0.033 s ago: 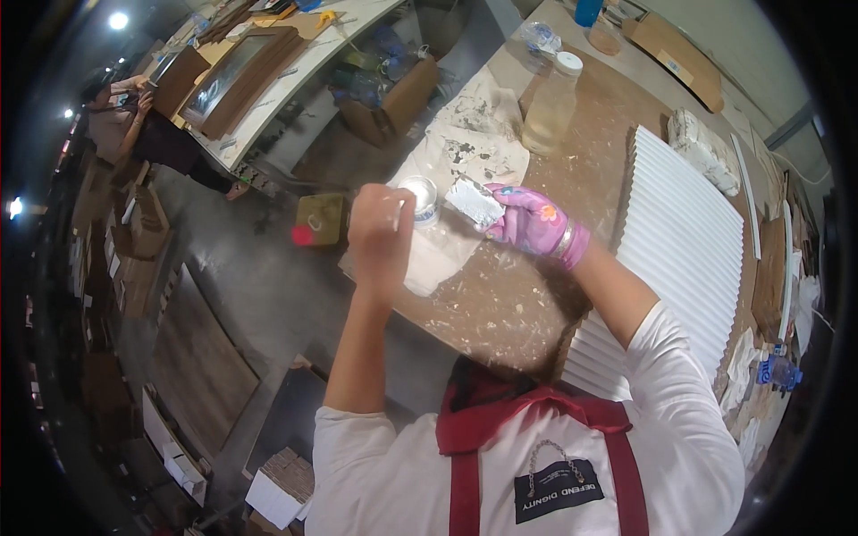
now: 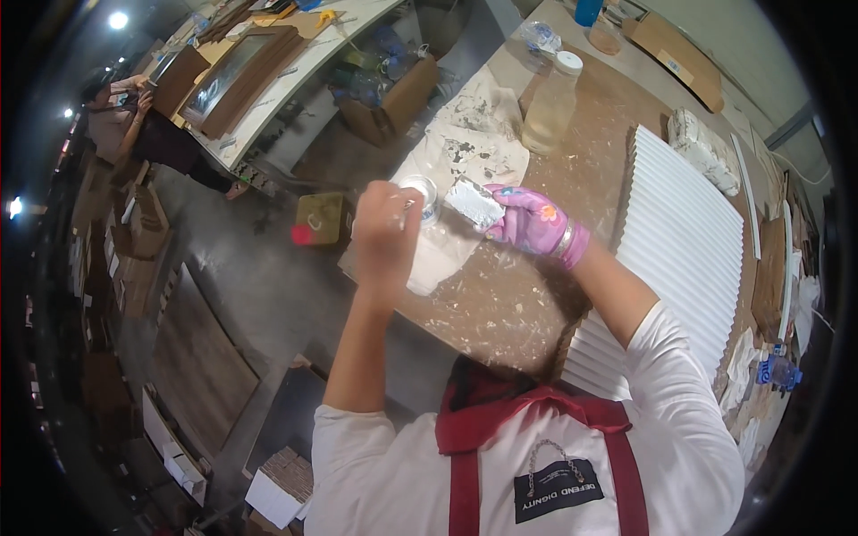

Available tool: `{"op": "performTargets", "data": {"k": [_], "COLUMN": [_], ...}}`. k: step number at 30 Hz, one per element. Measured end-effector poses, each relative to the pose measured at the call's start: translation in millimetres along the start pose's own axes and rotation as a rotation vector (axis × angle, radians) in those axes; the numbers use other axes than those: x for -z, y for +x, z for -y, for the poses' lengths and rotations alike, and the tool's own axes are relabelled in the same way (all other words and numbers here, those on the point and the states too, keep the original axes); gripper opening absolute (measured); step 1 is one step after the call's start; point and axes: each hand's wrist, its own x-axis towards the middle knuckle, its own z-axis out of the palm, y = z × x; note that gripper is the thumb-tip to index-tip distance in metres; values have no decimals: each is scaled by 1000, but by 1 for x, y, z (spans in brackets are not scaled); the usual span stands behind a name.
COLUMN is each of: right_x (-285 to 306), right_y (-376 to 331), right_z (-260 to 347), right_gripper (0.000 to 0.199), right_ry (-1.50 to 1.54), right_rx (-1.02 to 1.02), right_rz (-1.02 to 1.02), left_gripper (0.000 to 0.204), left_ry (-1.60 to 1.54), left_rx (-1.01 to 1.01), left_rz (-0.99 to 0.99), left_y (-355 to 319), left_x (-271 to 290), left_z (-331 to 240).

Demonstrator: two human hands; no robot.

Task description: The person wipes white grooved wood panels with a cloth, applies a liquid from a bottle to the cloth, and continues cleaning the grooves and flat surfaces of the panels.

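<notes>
My right hand, in a pink flowered glove, grips a small flat block whose upper face is coated white and silvery. My bare left hand is closed in a pinch, slightly blurred. A small pale bit shows at its fingertips, too indistinct to name. Just beyond those fingers stands a small open jar with white contents, partly covered by the hand. The jar rests on a stained white sheet at the left side of the brown worktable.
A capped bottle of cloudy liquid stands farther back on the table. To the right lies a white corrugated panel, with a wrapped white bundle behind it. A yellowish container sits on the floor at left. Another person works far left.
My left hand has shifted slightly to the right, covering a little more of the jar. The right hand and its block stay in place.
</notes>
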Motion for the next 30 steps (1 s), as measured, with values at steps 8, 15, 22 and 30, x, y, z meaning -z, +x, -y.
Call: {"op": "performTargets", "data": {"k": [8,15,22,30], "right_x": [-4,-5,1,1], "right_y": [-2,-3,-1,-5], "right_z": [-1,0,2,0], "right_gripper": [38,38,38,42], "right_ry": [-85,-170,-233,-257], "right_rx": [-34,-17,-28,-43], "right_rz": [104,104,146,93], "left_gripper": [11,10,9,11], "left_ry": [-135,-135,-120,-293], "left_rx": [59,78,62,213], "left_rz": [141,235,303,344], "left_y": [7,6,7,3], "left_x": [4,3,2,0], "left_z": [-16,-13,-11,-5]}}
